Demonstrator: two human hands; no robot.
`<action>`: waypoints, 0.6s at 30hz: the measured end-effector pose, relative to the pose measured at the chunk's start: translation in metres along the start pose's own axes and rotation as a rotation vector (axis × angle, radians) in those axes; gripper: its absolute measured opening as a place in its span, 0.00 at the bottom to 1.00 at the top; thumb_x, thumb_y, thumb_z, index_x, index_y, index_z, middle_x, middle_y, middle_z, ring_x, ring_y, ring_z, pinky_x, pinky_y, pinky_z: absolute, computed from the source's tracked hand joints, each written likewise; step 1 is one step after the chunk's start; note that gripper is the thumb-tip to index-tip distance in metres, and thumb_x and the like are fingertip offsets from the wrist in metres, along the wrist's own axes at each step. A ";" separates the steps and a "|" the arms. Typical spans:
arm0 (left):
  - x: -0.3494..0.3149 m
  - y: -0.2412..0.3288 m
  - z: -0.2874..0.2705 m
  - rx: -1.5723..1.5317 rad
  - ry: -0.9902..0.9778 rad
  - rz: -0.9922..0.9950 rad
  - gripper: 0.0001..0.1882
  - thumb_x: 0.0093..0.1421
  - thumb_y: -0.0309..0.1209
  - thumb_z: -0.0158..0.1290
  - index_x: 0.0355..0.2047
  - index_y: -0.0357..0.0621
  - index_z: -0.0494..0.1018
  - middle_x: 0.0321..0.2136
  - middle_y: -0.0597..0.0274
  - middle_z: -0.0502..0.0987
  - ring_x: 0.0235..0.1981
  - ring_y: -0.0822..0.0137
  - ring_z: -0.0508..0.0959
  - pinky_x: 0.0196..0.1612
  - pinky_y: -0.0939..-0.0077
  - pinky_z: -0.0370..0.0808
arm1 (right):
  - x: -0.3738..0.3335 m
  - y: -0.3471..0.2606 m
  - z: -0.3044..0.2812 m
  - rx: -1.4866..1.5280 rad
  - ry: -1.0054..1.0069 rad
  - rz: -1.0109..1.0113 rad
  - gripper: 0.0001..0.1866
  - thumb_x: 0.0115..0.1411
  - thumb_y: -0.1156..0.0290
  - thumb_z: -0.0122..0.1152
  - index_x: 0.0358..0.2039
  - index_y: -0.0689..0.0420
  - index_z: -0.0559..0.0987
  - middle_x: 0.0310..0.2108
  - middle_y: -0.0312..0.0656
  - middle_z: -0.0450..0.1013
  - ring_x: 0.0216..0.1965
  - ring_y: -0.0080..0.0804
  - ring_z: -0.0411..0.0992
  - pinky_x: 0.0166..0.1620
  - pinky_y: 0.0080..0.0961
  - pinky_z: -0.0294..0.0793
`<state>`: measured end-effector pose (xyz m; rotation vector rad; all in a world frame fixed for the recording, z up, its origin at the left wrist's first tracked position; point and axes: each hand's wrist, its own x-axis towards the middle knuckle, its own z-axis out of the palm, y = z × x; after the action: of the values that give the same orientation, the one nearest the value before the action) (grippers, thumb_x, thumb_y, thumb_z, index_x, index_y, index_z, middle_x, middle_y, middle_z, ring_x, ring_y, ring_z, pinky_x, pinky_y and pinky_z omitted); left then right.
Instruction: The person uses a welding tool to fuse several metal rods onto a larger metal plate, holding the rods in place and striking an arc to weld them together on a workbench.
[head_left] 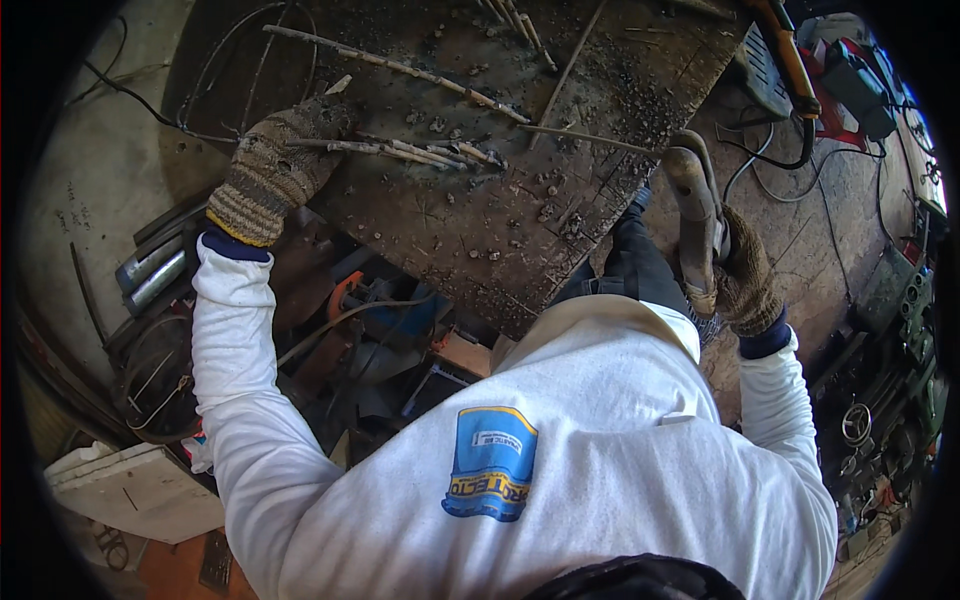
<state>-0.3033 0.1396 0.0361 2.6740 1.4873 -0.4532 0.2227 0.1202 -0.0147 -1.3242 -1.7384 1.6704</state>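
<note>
My left hand (282, 165), in a brown-grey knitted work glove, curls at the left side of a dark, dirty metal tabletop (430, 235). Several thin, rough rods (425, 153) run rightward from its fingers, which look closed on them; the fingertips are partly hidden. Another long thin rod (395, 67) lies slanting farther back. My right hand (748, 275), gloved alike, is closed around a tool with a worn, pale rounded handle (686, 182) and a curved metal frame, just off the tabletop's right edge. A slender rod (590, 138) reaches from the tool leftward over the tabletop.
Dark crumbs and scraps litter the tabletop. An orange-handled tool (790, 65) with a cable hangs at the far right corner, near a red and grey machine (858, 95). Cables cross the floor. Metal pipes (155, 278) lie at left; tools crowd the right side.
</note>
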 end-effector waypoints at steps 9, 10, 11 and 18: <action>0.000 0.008 0.015 0.025 0.091 -0.011 0.17 0.62 0.37 0.50 0.50 0.48 0.75 0.50 0.57 0.76 0.52 0.57 0.74 0.55 0.65 0.73 | -0.011 0.009 0.001 0.002 0.014 0.049 0.40 0.51 0.60 0.73 0.60 0.64 0.66 0.53 0.50 0.71 0.54 0.37 0.71 0.58 0.33 0.67; -0.002 0.009 0.017 -0.005 0.140 0.003 0.17 0.62 0.37 0.50 0.49 0.48 0.75 0.50 0.56 0.76 0.52 0.57 0.74 0.54 0.65 0.73 | -0.011 0.008 0.000 0.004 0.008 0.052 0.40 0.51 0.60 0.73 0.60 0.64 0.66 0.53 0.50 0.71 0.54 0.37 0.71 0.58 0.33 0.67; -0.005 0.010 0.018 -0.008 0.134 -0.003 0.17 0.62 0.37 0.50 0.49 0.48 0.75 0.50 0.56 0.76 0.52 0.57 0.74 0.54 0.65 0.73 | -0.011 0.006 0.000 0.003 -0.005 0.024 0.40 0.51 0.60 0.73 0.60 0.64 0.66 0.53 0.50 0.71 0.54 0.38 0.71 0.58 0.33 0.67; 0.000 0.006 0.021 -0.056 0.077 -0.044 0.17 0.60 0.35 0.52 0.49 0.49 0.75 0.49 0.59 0.77 0.52 0.56 0.75 0.54 0.64 0.73 | -0.004 0.003 -0.005 0.066 -0.020 0.114 0.38 0.50 0.62 0.74 0.58 0.63 0.67 0.48 0.43 0.74 0.48 0.29 0.72 0.54 0.31 0.69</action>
<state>-0.3029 0.1325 0.0157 2.6487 1.5575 -0.3095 0.2297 0.1195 -0.0147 -1.4047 -1.6317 1.7918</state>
